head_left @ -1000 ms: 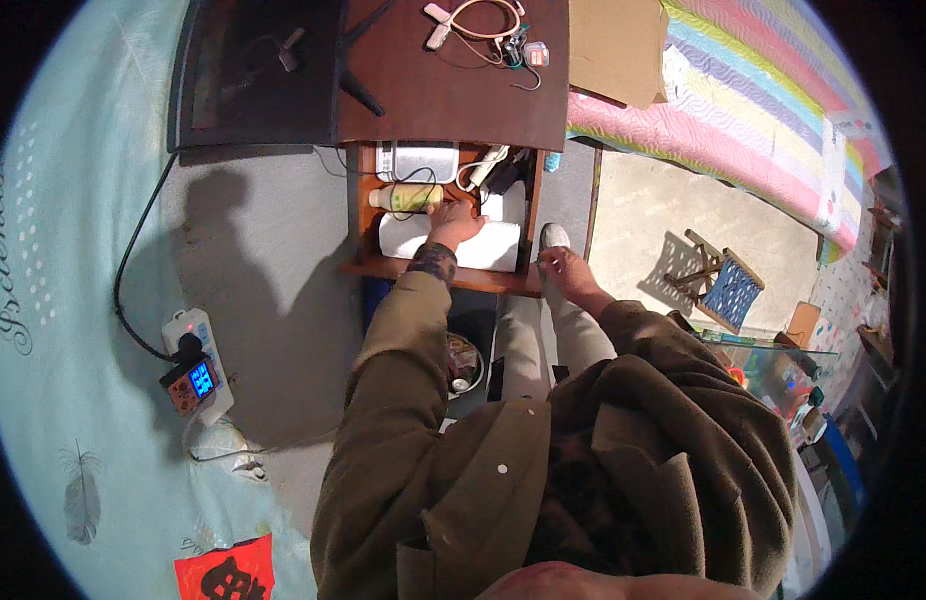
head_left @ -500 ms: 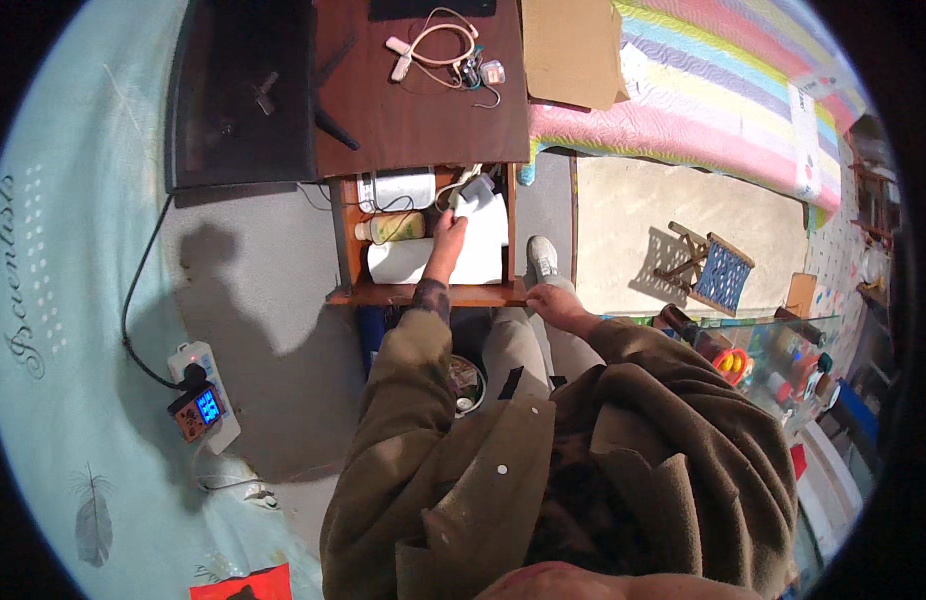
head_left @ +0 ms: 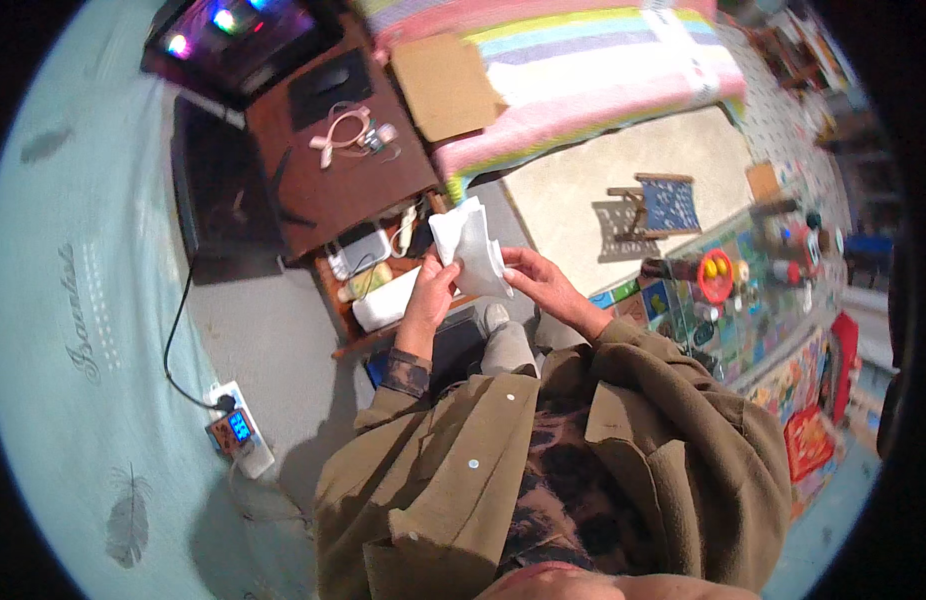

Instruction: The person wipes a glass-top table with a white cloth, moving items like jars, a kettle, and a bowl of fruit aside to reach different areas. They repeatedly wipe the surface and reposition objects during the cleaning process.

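Sleeves of an olive-brown coat point(head_left: 543, 470) fill the lower part of the view, and both forearms are stretched forward from them. A crumpled white cloth point(head_left: 471, 248) is held up between the two hands, above a grey shoe point(head_left: 495, 318) and in front of the open shelf. The left hand point(head_left: 433, 290) is closed on the cloth's lower left edge, the fingers pinched against the thumb. The right hand point(head_left: 533, 278) is set against the cloth's right edge, its fingers point(head_left: 515, 262) curled and pinched on the fabric. Just beyond the hands, a low wooden shelf point(head_left: 358, 335) is seen, in which a white box point(head_left: 388, 300), a yellowish bottle point(head_left: 368, 280) and a white device point(head_left: 361, 255) are kept close together. To the left, on the grey floor, a white power strip point(head_left: 238, 430) with a lit blue display is plugged in by a black cable point(head_left: 178, 330). Above the shelf, a dark brown desk top point(head_left: 353, 190) is seen, on which a coiled pink cable point(head_left: 343, 135) lies. A flat piece of cardboard point(head_left: 445, 85) rests at the desk's right end, against a striped blanket point(head_left: 583, 70). Farther right, a small folding stool point(head_left: 655, 205) with a blue patterned seat stands on a beige rug point(head_left: 583, 190), and a glass table point(head_left: 743, 290) crowded with small things is seen beside it.
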A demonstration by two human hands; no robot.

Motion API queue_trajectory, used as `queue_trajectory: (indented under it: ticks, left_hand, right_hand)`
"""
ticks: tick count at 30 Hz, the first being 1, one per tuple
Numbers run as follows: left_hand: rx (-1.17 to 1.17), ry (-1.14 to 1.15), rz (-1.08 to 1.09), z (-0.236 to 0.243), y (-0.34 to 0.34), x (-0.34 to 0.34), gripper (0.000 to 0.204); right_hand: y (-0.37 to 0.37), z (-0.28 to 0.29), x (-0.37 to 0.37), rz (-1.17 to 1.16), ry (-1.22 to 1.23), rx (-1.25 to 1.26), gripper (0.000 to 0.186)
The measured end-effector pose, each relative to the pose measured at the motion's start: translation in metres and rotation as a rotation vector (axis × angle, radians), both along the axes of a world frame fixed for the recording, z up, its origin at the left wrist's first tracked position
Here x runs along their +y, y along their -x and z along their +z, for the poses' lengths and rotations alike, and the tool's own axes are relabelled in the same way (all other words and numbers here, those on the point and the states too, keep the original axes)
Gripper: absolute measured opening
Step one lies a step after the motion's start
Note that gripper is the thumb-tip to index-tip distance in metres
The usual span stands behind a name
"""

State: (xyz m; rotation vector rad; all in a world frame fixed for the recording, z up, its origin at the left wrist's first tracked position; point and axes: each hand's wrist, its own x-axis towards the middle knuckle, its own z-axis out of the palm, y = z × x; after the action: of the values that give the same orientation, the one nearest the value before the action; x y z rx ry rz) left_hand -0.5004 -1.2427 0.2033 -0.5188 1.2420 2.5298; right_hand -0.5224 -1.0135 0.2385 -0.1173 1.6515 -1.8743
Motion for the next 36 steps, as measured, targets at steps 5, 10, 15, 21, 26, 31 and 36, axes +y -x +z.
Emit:
queue_trajectory:
  ticks: [5, 10, 15, 21, 26, 31, 36]
  left_hand:
    - [0.124, 0.282, -0.216, 0.027, 0.007, 0.101, 0.044]
    - [0.351, 0.355, -0.3, 0.064, -0.019, 0.229, 0.064]
    - [0.076, 0.215, -0.782, 0.087, -0.087, 0.379, 0.061]
    - [-0.038, 0.411, -1.085, 0.074, -0.167, 0.551, 0.059]
    - [-0.172, -0.053, -0.943, 0.072, -0.201, 0.62, 0.051]
    - [-0.197, -0.061, -0.99, 0.069, -0.196, 0.667, 0.049]
    - [0.019, 0.023, -1.111, 0.069, -0.183, 0.726, 0.045]
  right_hand:
    - [-0.016, 0.042, 0.069, -0.337, -0.001, 0.13, 0.014]
    - [-0.074, 0.056, 0.178, -0.732, -0.026, 0.248, 0.013]
    - [-0.184, 0.053, 0.308, -0.736, 0.118, 0.151, 0.019]
    - [-0.308, 0.04, 0.461, -1.197, 0.38, -0.075, 0.018]
    - [-0.371, 0.025, 0.549, -1.555, 0.497, -0.095, 0.014]
    - [-0.399, 0.01, 0.592, -1.713, 0.354, -0.062, 0.019]
    - [-0.4, 0.024, 0.627, -1.722, -0.067, 0.015, 0.05]
